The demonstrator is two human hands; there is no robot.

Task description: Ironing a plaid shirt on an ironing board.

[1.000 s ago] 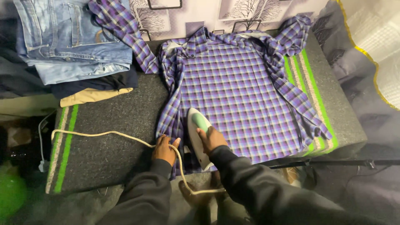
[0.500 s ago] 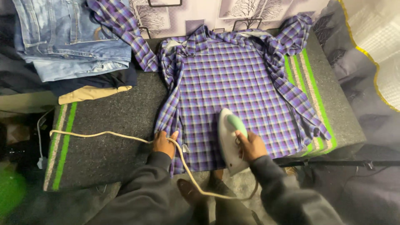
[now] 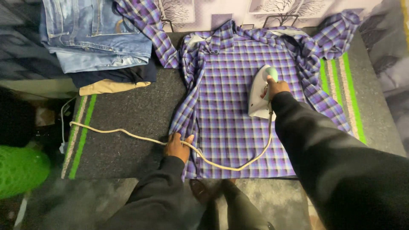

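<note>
A purple plaid shirt lies spread flat, back up, on a dark grey padded table. My right hand grips the handle of a white and green iron, which rests on the shirt's upper right part. My left hand presses down on the shirt's lower left hem, fingers spread over the cloth. The iron's cream cord runs from the iron in a loop across the shirt, under my left hand, and off to the table's left edge.
A stack of folded clothes with blue jeans on top sits at the table's back left. Green stripes mark the pad's right end. A green mesh object lies on the floor at left. My feet show below the table's front edge.
My right hand has slid the iron from the lower hem up and to the right across the shirt. The cord now trails over the cloth. My left hand stays on the hem.
</note>
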